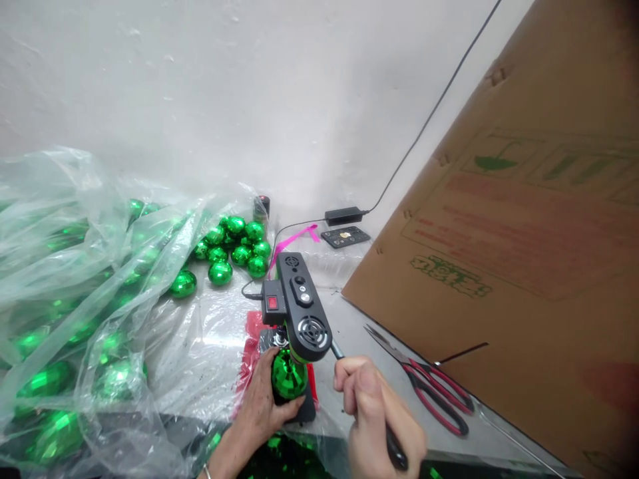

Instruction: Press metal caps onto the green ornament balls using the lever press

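Observation:
My left hand (257, 402) is wrapped around a shiny green faceted ball (289, 376), fingers along its left side and thumb in front. The ball sits beneath the rounded front end of a black bench machine (303, 306) with a red switch and round vents. My right hand (377, 412) is closed around the black-gripped lever handle (397, 451), whose metal rod runs up to the machine's right side. The machine's dark base (305, 414) shows partly, with red tape around it. Where the ball meets the machine's underside is mostly hidden.
Several green balls (219, 271) lie at the back left, others under clear plastic sheeting (100, 266). Red-handled scissors (424, 382) lie at right, beside a large leaning cardboard box (519, 219). A power adapter (344, 215), its cable and a dark phone-like slab (345, 237) are behind.

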Motion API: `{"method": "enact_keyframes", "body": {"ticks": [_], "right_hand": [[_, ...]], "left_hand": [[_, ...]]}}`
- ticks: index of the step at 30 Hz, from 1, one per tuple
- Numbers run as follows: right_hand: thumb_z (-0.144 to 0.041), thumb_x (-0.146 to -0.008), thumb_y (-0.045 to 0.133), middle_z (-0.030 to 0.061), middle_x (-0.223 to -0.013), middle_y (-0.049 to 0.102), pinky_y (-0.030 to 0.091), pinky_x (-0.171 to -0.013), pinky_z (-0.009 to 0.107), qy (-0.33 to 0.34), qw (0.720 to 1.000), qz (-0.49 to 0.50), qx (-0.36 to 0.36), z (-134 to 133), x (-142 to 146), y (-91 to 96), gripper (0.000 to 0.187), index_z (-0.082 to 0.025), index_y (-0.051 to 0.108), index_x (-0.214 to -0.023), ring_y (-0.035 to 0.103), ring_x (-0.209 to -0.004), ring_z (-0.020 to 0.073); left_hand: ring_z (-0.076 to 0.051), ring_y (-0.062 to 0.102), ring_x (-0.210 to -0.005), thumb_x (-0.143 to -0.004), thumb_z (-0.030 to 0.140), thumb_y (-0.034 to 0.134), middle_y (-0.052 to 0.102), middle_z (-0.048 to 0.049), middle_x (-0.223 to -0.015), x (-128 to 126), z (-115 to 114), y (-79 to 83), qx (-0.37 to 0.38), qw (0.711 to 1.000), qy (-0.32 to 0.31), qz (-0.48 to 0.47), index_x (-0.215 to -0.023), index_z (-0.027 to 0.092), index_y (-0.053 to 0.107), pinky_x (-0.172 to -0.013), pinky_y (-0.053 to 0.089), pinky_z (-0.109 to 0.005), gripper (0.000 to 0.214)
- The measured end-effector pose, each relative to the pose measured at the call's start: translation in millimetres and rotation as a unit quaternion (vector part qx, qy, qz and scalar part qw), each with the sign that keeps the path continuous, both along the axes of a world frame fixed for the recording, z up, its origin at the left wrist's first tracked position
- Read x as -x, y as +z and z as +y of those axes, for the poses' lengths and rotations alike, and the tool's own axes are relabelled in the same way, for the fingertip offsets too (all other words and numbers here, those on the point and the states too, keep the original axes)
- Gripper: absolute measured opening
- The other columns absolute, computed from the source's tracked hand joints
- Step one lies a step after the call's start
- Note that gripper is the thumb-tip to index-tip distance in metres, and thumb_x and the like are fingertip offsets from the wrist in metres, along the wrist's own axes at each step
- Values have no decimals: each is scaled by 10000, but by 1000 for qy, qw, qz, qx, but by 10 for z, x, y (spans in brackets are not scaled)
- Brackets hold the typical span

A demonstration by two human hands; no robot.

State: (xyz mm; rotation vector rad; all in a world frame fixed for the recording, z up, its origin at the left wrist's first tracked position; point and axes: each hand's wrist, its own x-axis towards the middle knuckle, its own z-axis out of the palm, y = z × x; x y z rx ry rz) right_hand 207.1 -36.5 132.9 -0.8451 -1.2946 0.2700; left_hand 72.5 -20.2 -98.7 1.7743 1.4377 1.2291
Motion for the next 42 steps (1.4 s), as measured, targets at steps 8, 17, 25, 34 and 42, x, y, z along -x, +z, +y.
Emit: {"method": "enact_keyframes", "body": {"ticks": [8,17,25,34,42], "right_hand": [[-76,-1115,486,-49,-632,458,399,-556,239,-36,997,22,-62,23,79,-236,427,-209,443,-711,537,-588,89],[-110,-1124,486,-58,-604,454,390,-549,235,-69,995,26,-68,40,122,-349,461,-208,434,-677,539,-562,78],[-130,-1120,496,-56,-585,473,388,-547,249,-70,995,27,-59,30,104,-377,470,-206,453,-658,535,-541,88],[-100,-1101,519,-49,-587,475,386,-561,255,-72,994,57,-66,24,118,-425,459,-203,472,-656,558,-564,94],[-109,-1104,512,-60,-562,433,376,-544,242,-82,992,55,-78,40,140,-383,473,-204,451,-645,526,-547,86]], "left_hand": [[-482,676,-1412,-714,302,921,664,-246,-1518,-38,17,-116,-20,1000,8,-12,-1536,166,497,-1188,558,-716,935],[-451,692,-1373,-704,281,932,687,-209,-1482,-22,8,20,0,999,-1,-34,-1537,188,520,-1183,565,-678,934],[-441,695,-1366,-683,270,958,693,-196,-1481,-10,25,114,-5,1000,-10,-23,-1547,195,551,-1171,584,-648,958],[-457,675,-1419,-703,244,927,662,-231,-1532,-35,8,106,-19,1000,-8,-6,-1567,181,481,-1196,564,-682,974],[-448,705,-1367,-687,265,942,694,-206,-1488,-48,6,106,1,1000,1,-2,-1549,187,522,-1167,592,-664,962]]}}
